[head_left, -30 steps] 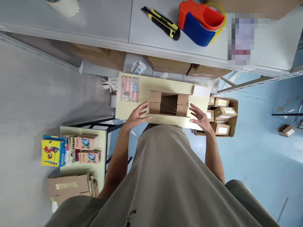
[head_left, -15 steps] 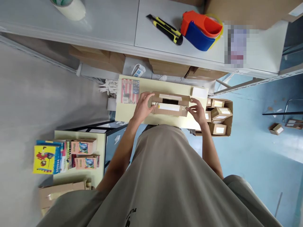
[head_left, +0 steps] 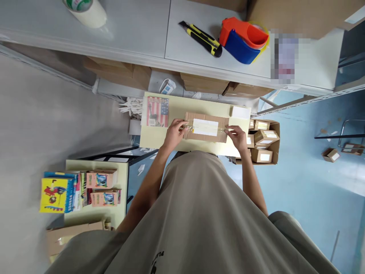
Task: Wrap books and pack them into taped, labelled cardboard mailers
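A small brown cardboard box [head_left: 207, 140] lies on the pale yellow table, its top flaps flat together. A white label [head_left: 205, 127] covers the middle of its top, and shiny clear tape [head_left: 221, 130] shows at both ends. My left hand [head_left: 175, 133] grips the left end of the box, thumb and fingers at the tape there. At the opposite end my right hand [head_left: 238, 137] pinches the edge in the same way. A book with an American flag cover [head_left: 157, 111] lies left of my left hand. Beyond my right hand is a white slip stack [head_left: 240, 112].
Above the table runs a grey shelf [head_left: 137, 49] bearing a yellow-black utility knife [head_left: 202, 39], an orange-blue tape dispenser [head_left: 243, 40] and a tape roll [head_left: 88, 13]. A carton of small boxes [head_left: 262, 156] stands right. Books [head_left: 57, 194] lie on a side table at left.
The dark gap in the box top has closed, and its flaps now lie flat with the whole label showing. Both hands have stayed at the ends, shifting slightly.
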`<state>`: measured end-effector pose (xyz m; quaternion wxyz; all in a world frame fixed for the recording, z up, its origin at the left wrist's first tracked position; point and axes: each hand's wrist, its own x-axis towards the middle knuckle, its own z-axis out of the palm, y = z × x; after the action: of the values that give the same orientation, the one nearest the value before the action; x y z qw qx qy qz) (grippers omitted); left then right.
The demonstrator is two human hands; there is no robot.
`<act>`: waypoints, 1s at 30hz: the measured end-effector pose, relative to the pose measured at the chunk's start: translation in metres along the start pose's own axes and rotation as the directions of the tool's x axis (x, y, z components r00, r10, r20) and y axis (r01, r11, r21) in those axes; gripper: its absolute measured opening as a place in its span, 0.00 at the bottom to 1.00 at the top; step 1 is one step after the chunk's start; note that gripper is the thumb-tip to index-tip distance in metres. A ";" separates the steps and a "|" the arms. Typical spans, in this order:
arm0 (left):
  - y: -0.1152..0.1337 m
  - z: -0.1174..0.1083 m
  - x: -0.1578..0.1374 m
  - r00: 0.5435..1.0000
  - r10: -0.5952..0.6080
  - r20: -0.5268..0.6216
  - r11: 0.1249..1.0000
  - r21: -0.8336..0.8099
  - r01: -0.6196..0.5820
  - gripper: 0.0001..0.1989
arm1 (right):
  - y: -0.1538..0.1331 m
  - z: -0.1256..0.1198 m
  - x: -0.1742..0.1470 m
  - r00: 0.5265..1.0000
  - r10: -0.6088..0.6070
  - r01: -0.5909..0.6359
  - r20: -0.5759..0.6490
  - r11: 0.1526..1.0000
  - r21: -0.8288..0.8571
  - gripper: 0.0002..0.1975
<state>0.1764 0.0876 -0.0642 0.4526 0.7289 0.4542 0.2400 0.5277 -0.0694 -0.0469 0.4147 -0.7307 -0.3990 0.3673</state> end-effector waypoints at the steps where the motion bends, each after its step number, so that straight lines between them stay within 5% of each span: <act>1: -0.002 0.000 0.002 1.000 -0.002 0.002 1.000 0.000 0.002 0.14 | 0.001 0.001 0.000 1.000 0.007 -0.007 -0.008 1.000 0.011 0.34; 6: -0.002 -0.012 0.006 0.996 -0.016 0.082 1.000 -0.003 0.016 0.15 | -0.005 0.001 -0.002 1.000 0.007 -0.007 0.005 1.000 0.006 0.35; 10: 0.021 -0.032 0.024 0.997 0.067 0.036 0.996 0.055 -0.069 0.14 | -0.031 -0.016 0.013 0.993 -0.117 0.117 0.004 0.992 -0.054 0.34; 20: 0.163 -0.043 0.154 0.903 0.419 -0.094 0.908 0.018 -0.420 0.12 | -0.179 -0.064 0.153 0.816 -0.575 0.528 -0.062 0.784 -0.325 0.27; 25: 0.207 -0.026 0.189 0.841 0.531 -0.102 0.846 0.007 -0.533 0.12 | -0.196 -0.044 0.232 0.857 -0.514 0.455 0.040 0.717 -0.528 0.32; 30: 0.220 -0.008 0.193 0.830 0.552 -0.077 0.832 -0.007 -0.554 0.12 | -0.191 -0.017 0.266 0.908 -0.418 0.334 0.010 0.713 -0.617 0.30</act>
<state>0.3595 0.2215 0.1204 0.3579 0.8133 0.2363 0.3933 0.5990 0.2260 0.0768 0.2501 -0.7498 -0.6074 0.0792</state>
